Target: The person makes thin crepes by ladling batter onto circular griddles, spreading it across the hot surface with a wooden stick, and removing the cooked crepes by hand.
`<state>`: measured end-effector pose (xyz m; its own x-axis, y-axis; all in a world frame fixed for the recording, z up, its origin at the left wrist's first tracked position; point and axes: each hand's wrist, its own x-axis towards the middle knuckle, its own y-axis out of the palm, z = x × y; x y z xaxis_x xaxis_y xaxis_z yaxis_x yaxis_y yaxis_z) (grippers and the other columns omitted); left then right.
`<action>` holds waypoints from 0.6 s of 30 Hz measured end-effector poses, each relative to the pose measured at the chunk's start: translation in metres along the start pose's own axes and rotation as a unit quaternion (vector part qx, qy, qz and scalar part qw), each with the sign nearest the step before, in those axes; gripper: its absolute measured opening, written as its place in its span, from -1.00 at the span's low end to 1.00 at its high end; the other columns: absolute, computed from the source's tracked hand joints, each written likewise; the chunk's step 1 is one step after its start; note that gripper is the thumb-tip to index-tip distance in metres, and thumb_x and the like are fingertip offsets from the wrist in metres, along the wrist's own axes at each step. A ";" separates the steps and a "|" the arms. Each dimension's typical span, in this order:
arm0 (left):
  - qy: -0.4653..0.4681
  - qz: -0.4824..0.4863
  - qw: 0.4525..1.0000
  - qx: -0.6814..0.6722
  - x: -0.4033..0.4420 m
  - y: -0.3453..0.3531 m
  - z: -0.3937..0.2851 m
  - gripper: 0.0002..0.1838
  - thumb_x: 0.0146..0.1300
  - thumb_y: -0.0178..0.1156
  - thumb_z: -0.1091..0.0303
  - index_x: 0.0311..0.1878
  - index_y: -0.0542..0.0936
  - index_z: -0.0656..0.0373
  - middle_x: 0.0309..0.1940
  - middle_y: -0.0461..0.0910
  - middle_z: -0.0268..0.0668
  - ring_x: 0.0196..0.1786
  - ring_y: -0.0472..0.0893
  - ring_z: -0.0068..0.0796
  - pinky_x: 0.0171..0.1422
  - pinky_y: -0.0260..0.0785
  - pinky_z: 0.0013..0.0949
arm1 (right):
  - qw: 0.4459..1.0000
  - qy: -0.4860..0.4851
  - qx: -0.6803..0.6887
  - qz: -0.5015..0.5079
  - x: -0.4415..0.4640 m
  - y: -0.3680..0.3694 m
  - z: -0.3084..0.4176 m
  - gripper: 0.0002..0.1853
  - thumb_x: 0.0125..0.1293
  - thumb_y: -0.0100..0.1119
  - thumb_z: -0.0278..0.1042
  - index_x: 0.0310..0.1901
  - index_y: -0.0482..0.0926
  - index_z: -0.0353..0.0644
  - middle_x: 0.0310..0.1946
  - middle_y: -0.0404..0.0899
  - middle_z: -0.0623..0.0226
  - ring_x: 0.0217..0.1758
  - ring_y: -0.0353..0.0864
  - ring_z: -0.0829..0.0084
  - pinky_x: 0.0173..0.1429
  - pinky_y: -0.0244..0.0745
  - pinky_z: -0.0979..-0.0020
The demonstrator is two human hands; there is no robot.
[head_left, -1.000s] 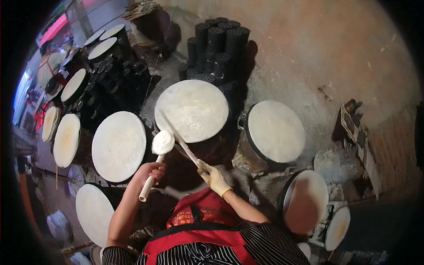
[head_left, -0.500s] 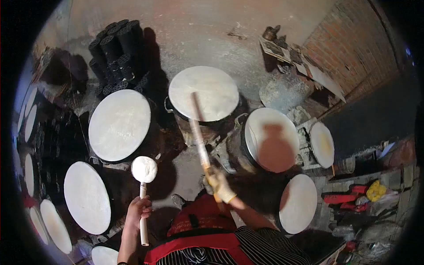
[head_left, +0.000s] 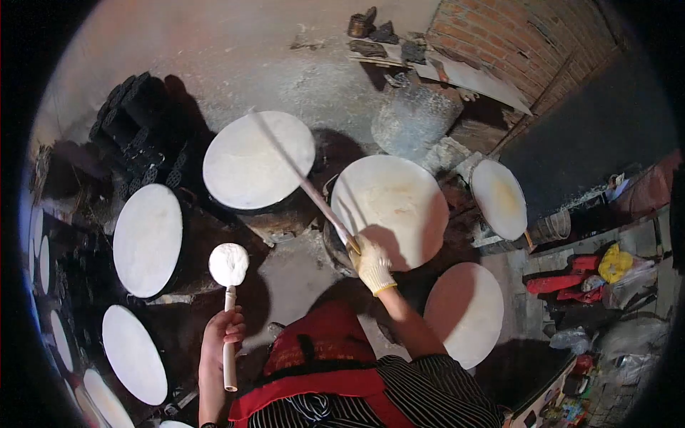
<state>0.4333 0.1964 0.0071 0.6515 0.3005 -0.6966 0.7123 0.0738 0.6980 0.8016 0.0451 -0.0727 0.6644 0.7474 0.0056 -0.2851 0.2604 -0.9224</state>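
Note:
My left hand (head_left: 222,327), bare, grips the pale tube handle of a ladle (head_left: 228,267) whose round bowl is full of a thick white mass. In a knitted glove with a yellow cuff, my right hand (head_left: 374,264) is closed around a long wooden stick (head_left: 317,196). The stick slants up and left, its far end blurred over a round, white-coated pan (head_left: 253,160); I cannot tell whether it touches. Just beyond the glove lies another white-coated pan (head_left: 389,203), partly in shadow. Left of the ladle is a third white pan (head_left: 148,239).
More round white pans surround me, including one at lower right (head_left: 467,310) and one at lower left (head_left: 134,354). Black perforated coal cylinders (head_left: 132,128) are stacked against the wall. A board shelf (head_left: 464,78) holds dark lumps. Red and yellow items (head_left: 571,278) lie at right.
The view has turned right, so the pans appear further left. My right hand has swung to the right with the stick, now over a different part of the pans. The left hand keeps its ladle.

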 end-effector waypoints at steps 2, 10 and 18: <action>0.016 -0.018 0.999 0.027 0.009 0.015 0.007 -0.78 0.38 0.05 0.47 0.04 0.37 0.28 -0.48 0.31 -0.37 -0.59 0.25 -0.70 -0.70 0.08 -0.70 | 0.992 0.034 -0.112 -0.040 0.015 -0.015 -0.001 -0.36 0.14 0.32 0.05 0.22 0.40 -0.01 -0.32 0.64 0.14 -0.37 0.69 0.12 -0.36 0.57 0.14; -0.047 0.025 0.992 0.115 0.055 0.072 -0.006 -0.76 0.41 0.06 0.40 0.06 0.40 0.29 -0.49 0.30 -0.41 -0.58 0.23 -0.71 -0.68 0.05 -0.70 | 0.994 0.039 -0.081 -0.065 0.066 0.014 -0.033 -0.77 0.11 0.21 -0.20 -0.23 0.66 -0.09 -0.34 0.67 0.18 -0.38 0.69 0.16 -0.32 0.58 0.15; -0.105 0.072 0.961 0.244 0.134 0.138 -0.015 -0.80 0.34 0.06 0.45 0.01 0.40 0.22 -0.51 0.25 -0.43 -0.58 0.22 -0.71 -0.67 0.01 -0.68 | 0.961 0.067 0.045 -0.263 0.099 -0.238 -0.154 -0.76 0.23 0.20 -0.26 -0.18 0.66 -0.24 -0.34 0.65 -0.07 -0.25 0.63 -0.06 -0.09 0.49 0.04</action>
<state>0.6152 0.2609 0.0123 0.7549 0.0711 -0.6520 0.6142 -0.4251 0.6648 1.0410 -0.0369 0.0877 0.8144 0.4143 0.4064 0.0595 0.6369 -0.7686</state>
